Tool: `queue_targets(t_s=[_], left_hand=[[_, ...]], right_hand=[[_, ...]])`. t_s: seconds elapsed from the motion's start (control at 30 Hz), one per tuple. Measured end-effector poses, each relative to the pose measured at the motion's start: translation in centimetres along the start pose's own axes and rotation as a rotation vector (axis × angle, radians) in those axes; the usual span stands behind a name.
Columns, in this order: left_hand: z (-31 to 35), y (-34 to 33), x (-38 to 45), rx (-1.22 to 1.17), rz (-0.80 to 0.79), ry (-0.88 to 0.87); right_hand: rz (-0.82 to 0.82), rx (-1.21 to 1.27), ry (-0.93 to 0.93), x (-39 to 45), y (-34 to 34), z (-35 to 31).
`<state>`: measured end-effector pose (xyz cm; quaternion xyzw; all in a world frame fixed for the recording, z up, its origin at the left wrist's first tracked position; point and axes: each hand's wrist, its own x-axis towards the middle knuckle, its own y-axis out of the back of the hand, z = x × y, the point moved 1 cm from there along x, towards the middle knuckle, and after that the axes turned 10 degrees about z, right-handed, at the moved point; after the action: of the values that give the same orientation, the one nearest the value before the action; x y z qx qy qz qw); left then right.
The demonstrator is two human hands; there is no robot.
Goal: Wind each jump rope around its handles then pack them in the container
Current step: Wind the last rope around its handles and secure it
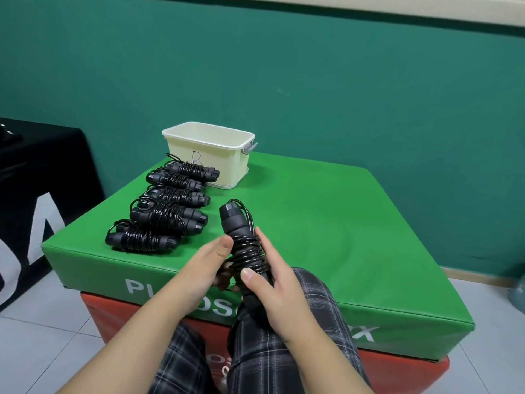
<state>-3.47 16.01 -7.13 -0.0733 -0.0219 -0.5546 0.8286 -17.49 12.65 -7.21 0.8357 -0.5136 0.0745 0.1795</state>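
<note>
Jump rope gripped in both our hands, nearly wound; five wound bundles on bench; container unpacked.

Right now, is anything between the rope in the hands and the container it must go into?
Nothing visible blocks it. Both hands, left hand and right hand, grip the wound jump rope at the near edge of the green mat. The five wound ropes lie left of the straight path to the open container.
</note>
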Motion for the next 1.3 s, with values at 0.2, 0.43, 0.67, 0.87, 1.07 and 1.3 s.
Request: queue_targets(t_s=[0.2, 0.43, 0.67, 0.87, 1.07, 1.3], left_hand=[[1.1, -0.3, 0.4, 0.175, 0.18, -0.165], [2.5, -0.2, -0.3, 0.485, 0.319, -0.321], [2.1, 1.0, -0.3, 0.601, 0.264, -0.511], [1.5, 1.4, -0.2, 0.627, 0.313, -0.558], [2.5, 0.6, -0.6, 0.676, 0.363, -0.612], [3.3, -1.1, -1.6, 0.746, 0.159, -0.709]], right_hand=[[0.158, -0.238, 0.082, 0.0, -1.1, -0.3], [0.308, 0.098, -0.004, 0.1, -0.3, 0.1], [0.298, 0.374, -0.076, 0.4, 0.4, -0.2], [0.454, -0.049, 0.105, 0.3, -0.4, 0.4], [0.376, -0.311, 0.181, 0.1, -0.6, 0.0], [0.326, -0.276, -0.03, 0.2, -0.7, -0.4]])
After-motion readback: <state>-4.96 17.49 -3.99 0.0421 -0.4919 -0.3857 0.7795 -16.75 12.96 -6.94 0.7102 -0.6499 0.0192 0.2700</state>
